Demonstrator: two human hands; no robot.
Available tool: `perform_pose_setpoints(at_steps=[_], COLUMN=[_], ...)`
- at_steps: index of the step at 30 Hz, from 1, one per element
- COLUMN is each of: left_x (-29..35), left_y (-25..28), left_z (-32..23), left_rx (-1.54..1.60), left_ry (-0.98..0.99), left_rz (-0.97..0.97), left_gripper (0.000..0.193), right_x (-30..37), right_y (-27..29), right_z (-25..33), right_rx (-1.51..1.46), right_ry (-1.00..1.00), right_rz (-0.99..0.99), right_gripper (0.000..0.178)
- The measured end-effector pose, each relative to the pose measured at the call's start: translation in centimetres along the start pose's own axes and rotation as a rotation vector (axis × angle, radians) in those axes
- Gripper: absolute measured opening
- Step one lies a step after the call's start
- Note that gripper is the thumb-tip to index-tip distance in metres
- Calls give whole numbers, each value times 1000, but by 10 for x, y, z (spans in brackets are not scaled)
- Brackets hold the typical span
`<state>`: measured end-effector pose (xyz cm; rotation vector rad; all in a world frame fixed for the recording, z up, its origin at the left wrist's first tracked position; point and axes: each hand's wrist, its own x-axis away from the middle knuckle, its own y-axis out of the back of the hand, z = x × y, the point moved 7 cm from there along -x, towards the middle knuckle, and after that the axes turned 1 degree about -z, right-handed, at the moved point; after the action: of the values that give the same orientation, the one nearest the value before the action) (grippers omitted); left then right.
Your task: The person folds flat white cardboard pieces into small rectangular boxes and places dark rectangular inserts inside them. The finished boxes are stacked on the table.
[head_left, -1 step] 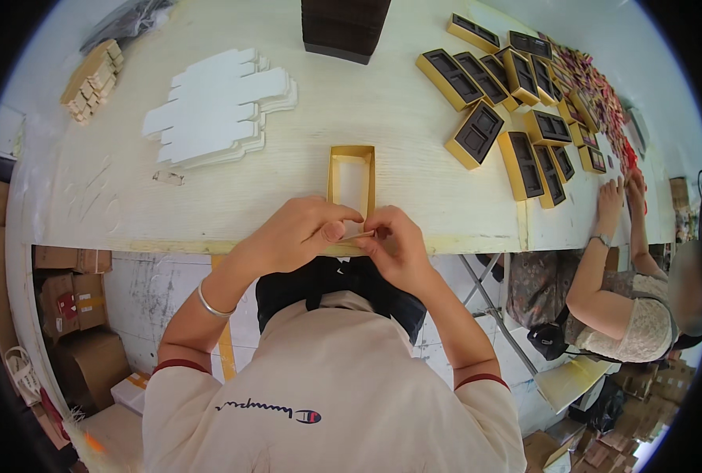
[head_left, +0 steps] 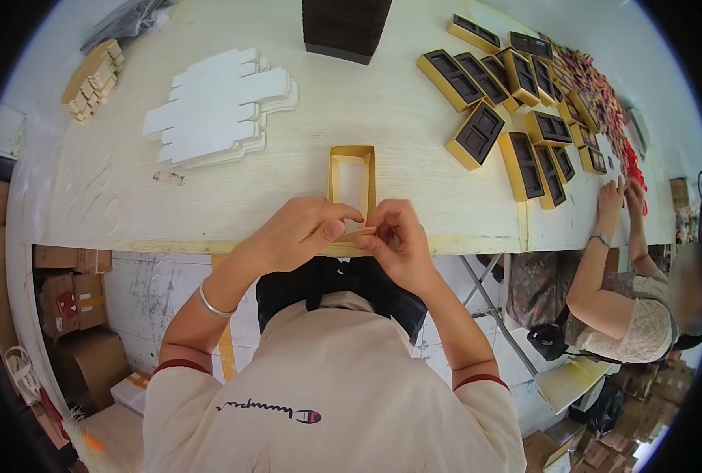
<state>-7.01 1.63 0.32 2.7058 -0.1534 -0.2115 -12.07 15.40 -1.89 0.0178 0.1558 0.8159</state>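
I am pinching the near end of a gold box frame (head_left: 351,183) with both hands; it is lying flat at the near edge of the pale table (head_left: 382,110), its open middle showing the tabletop. My left hand (head_left: 300,231) is curling over the near left corner, thumb pressing the flap. My right hand (head_left: 394,240) is gripping the near right corner, fingers closed on it. A stack of white flat cutouts (head_left: 221,106) is lying well apart, and gold trays with dark inserts (head_left: 477,134) are sitting to the right, where another person's hands (head_left: 621,197) are resting on the table.
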Motion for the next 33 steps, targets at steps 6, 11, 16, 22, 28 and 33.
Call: perform_pose_setpoints(at_steps=[6, 11, 16, 22, 28, 33], left_x=[1, 6, 1, 6, -4, -13], left_y=[-2, -9, -3, -12, -13, 3], left_z=[-7, 4, -3, -17, -13, -17], left_rx=[-2, -4, 41, -411, -588, -602], left_ry=[-81, 80, 140, -87, -5, -88], left_rz=[-25, -203, -323, -323, -84, 81], left_gripper=[35, 21, 17, 10, 10, 18], right_x=[5, 10, 17, 0, -25, -18], right_y=[0, -5, -18, -20, -15, -12], right_z=[-6, 10, 30, 28, 20, 44], right_rx=[-193, 253, 1045, 1077, 988, 518], right_ry=[-67, 259, 504, 455, 153, 154], right_rz=[-148, -246, -293, -35, 309, 391], right_gripper=[36, 47, 50, 30, 20, 21])
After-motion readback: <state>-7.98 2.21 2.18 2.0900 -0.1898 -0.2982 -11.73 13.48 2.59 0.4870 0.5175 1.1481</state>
